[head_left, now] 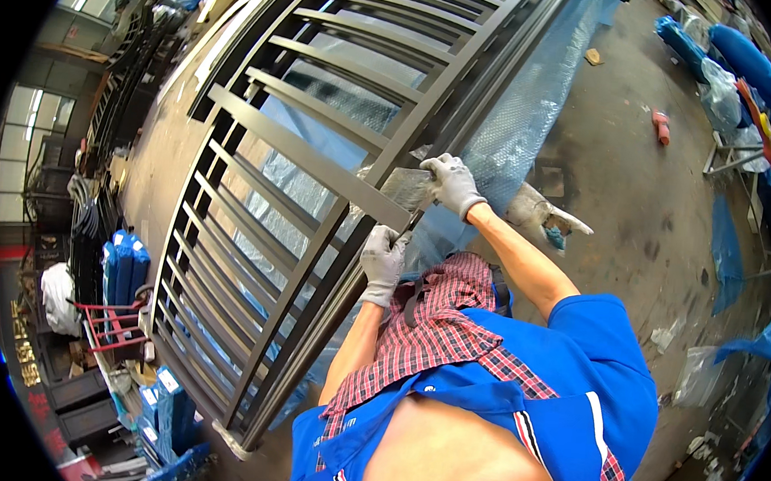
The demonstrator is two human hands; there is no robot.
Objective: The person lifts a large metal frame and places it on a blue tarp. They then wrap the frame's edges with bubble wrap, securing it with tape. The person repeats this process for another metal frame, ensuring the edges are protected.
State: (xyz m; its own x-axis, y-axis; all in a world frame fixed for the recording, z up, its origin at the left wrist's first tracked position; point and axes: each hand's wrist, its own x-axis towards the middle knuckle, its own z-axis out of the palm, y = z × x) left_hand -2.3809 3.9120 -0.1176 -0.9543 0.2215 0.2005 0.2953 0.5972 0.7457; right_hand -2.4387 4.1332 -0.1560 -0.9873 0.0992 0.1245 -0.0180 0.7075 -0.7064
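A dark grey metal railing panel [314, 168] with several parallel slats lies tilted in front of me, stacked over others. My left hand [384, 263], in a pale grey work glove, is closed at the panel's near edge, beside the end of the wide crossbar [311, 155]. What its curled fingers hold is too small to tell. Farther right and forward, my right hand [453, 185], gloved the same way, has its fingers bent down on a piece of clear plastic wrap [404, 188] by the panel's edge. The fingertips are partly hidden.
Blue-tinted bubble wrap [524, 112] runs beneath and along the panel's right side. A torn wrapped roll [535, 215] lies on the floor by my right arm. An orange-red object [661, 127] and blue wrapped bundles [755, 65] are farther right. Blue packages [124, 267] stand left.
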